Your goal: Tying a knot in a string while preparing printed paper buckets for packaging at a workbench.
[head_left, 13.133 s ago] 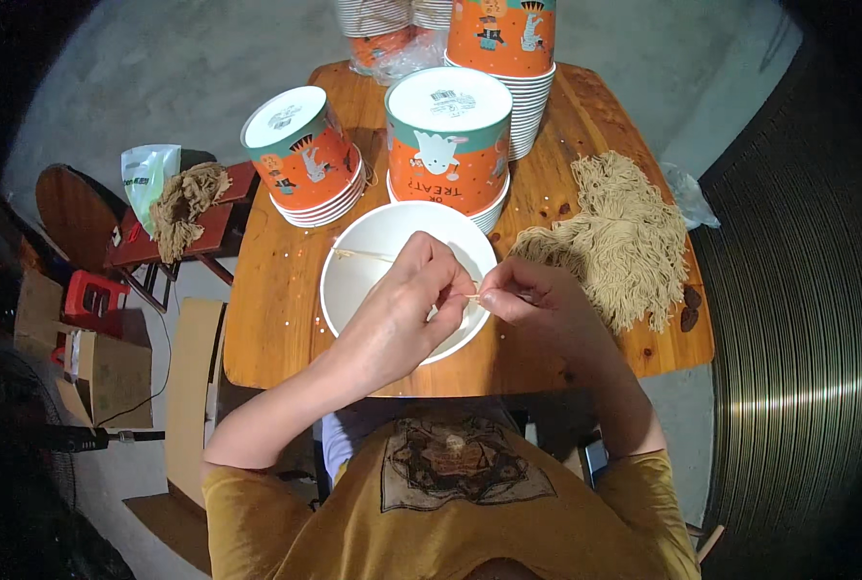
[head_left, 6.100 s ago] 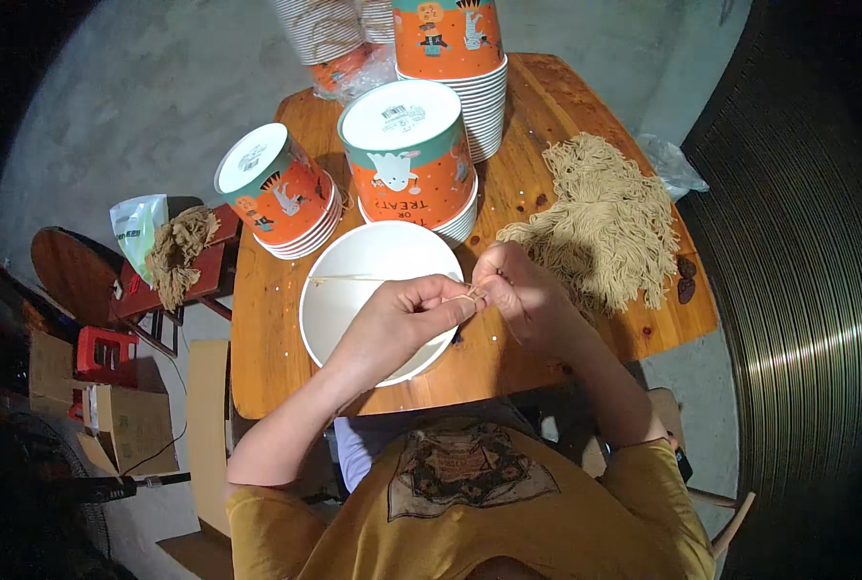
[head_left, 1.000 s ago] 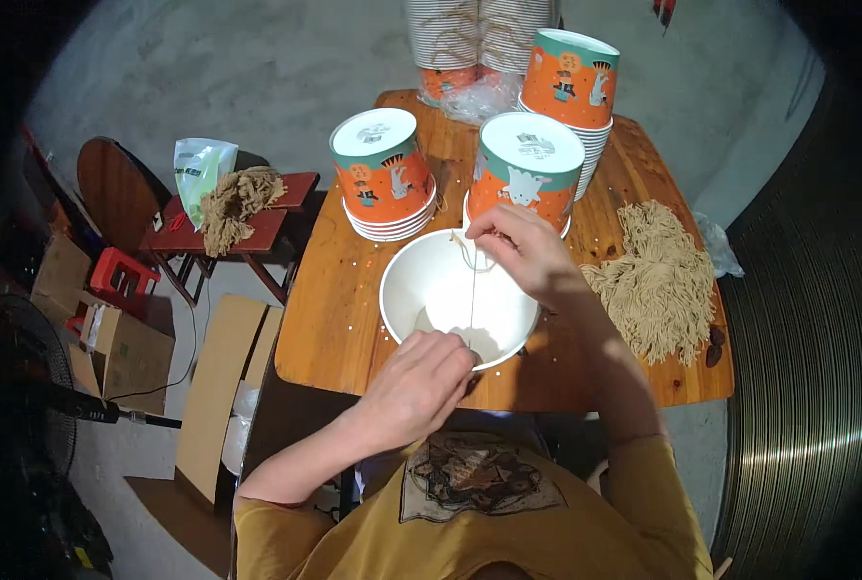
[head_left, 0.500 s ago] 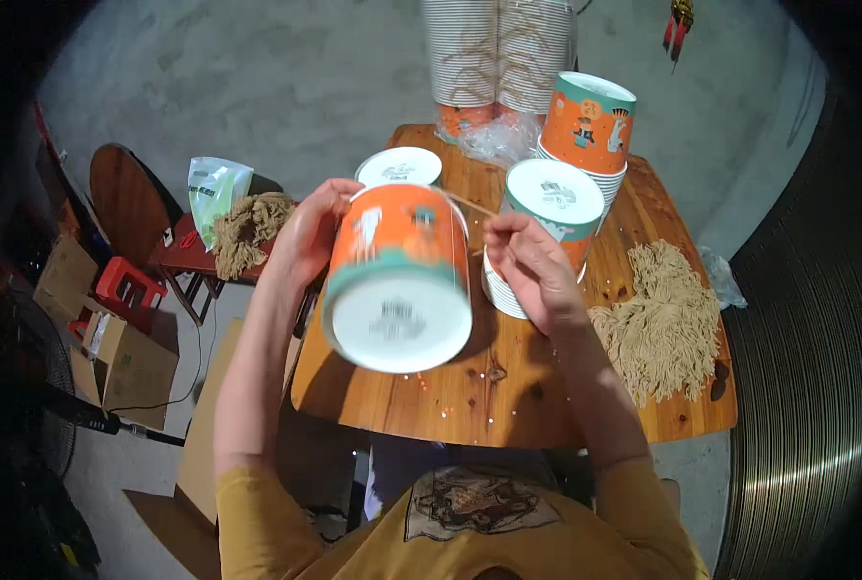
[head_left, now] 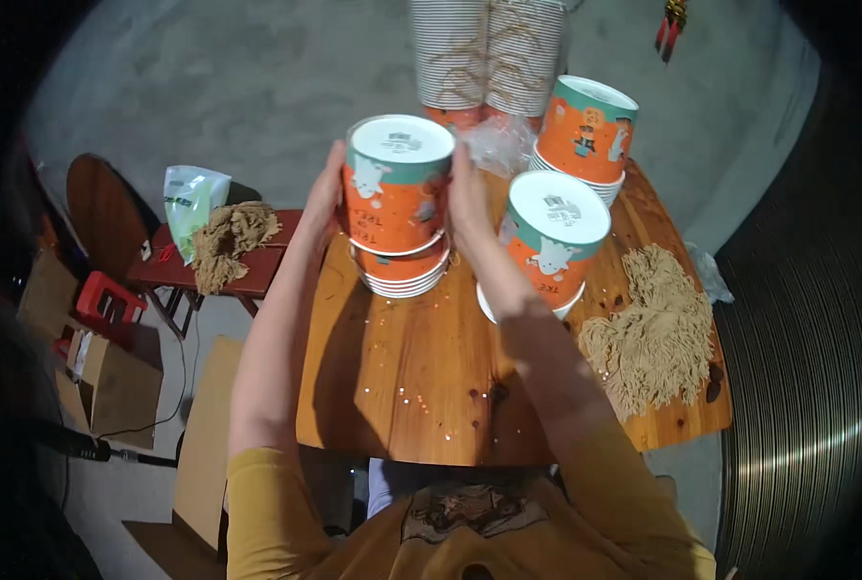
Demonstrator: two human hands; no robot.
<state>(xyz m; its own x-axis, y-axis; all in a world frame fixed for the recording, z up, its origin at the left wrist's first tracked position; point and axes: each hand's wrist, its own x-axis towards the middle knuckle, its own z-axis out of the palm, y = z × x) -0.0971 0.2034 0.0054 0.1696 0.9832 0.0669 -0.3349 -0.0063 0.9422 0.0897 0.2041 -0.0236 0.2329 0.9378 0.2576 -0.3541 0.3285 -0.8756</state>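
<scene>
Lying on a small red stool (head_left: 257, 261) at far left is a tangle of tan string (head_left: 230, 240) beside a green-and-white bag (head_left: 191, 198). Both hands, left (head_left: 326, 198) and right (head_left: 467, 198), are pressing flat against an upturned orange paper bucket (head_left: 397, 184) (fingers mostly hidden behind it) over a nested stack (head_left: 400, 273) on the wooden surface (head_left: 421, 387). Rightward are sitting another bucket (head_left: 554, 237) and a string heap (head_left: 651, 333).

Both forearms, bare below yellow sleeves, are stretched from the lower edge toward the upper middle of the frame, where the left hand (head_left: 326, 198) and right hand (head_left: 467, 198) are held upright, palms facing inward, fingers extended.
</scene>
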